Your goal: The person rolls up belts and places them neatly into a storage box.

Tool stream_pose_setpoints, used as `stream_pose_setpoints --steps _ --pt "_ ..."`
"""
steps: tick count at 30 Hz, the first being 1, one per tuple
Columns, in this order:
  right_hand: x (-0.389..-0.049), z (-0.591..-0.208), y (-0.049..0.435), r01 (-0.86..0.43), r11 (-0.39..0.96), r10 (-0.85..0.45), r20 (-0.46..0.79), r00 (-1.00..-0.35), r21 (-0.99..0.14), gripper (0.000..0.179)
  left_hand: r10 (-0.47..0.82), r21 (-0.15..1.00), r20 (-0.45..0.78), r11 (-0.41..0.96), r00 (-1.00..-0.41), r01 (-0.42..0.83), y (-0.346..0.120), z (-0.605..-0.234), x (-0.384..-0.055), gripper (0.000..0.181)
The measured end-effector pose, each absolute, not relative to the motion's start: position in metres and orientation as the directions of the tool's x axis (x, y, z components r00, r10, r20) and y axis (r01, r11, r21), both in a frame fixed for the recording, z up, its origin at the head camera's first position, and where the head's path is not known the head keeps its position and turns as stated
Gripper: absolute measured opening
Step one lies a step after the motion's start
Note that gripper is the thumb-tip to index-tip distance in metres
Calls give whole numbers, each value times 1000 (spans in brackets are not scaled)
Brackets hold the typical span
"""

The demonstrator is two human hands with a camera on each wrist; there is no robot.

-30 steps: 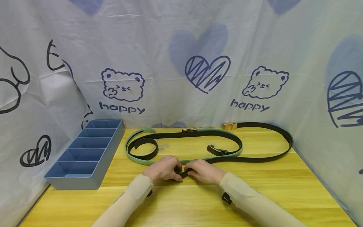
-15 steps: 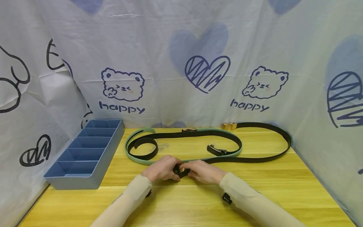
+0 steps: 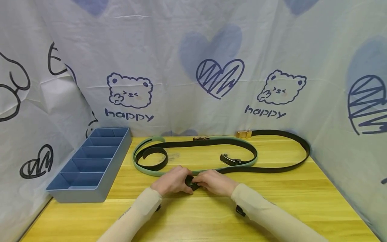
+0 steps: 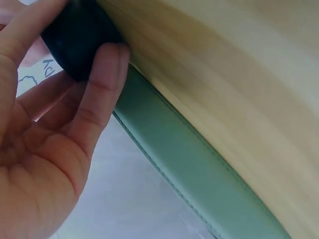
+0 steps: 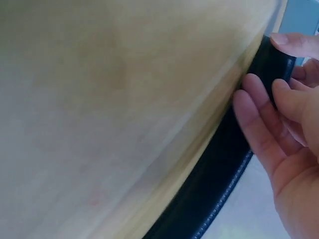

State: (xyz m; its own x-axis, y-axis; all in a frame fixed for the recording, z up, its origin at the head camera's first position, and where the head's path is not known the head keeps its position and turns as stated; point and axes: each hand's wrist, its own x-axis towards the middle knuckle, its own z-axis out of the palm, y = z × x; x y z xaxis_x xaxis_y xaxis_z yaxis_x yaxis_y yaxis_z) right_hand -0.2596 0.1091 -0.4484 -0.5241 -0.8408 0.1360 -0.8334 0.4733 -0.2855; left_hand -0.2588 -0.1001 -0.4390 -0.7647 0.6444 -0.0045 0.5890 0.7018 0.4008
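A black belt (image 3: 306, 148) with a gold buckle (image 3: 243, 134) stands on edge and loops round the right side to both hands. Its near end is curled into a small roll. My left hand (image 3: 173, 181) grips this roll, thumb and fingers round it; in the left wrist view the dark curled strap (image 4: 82, 37) sits between them. From the right, my right hand (image 3: 218, 182) pinches the same belt at the roll. The right wrist view has fingers against the dark strap (image 5: 219, 164). Just behind the hands runs a green belt (image 3: 151, 172). The roll's inside is partly hidden.
Inside the green belt's loop lies another black belt (image 3: 193, 144), one end coiled, with a silver-and-black buckle (image 3: 231, 160). A blue divided box (image 3: 77, 195) stands at the left. Printed cloth (image 3: 175, 67) walls the wooden table (image 3: 272, 201) at the back and sides.
The belt end between the hands has curled from a loose bend into a tighter roll. The right fingers have shifted slightly towards the left hand. The other belts and the box stay put.
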Motion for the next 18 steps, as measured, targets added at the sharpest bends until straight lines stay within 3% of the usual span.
stream_pose_setpoints --steps 5,14,18 --pt "-261 -451 108 -839 455 -843 160 -514 -299 24 632 372 -4 720 -775 585 -99 -439 -258 26" --pt "-266 -446 110 -825 469 -850 92 -519 -316 25 665 380 -90 711 -742 591 -98 -434 -261 25" --pt "-264 -445 109 -847 457 -857 121 -501 -272 21 647 388 -73 719 -759 576 -97 -436 -259 23"
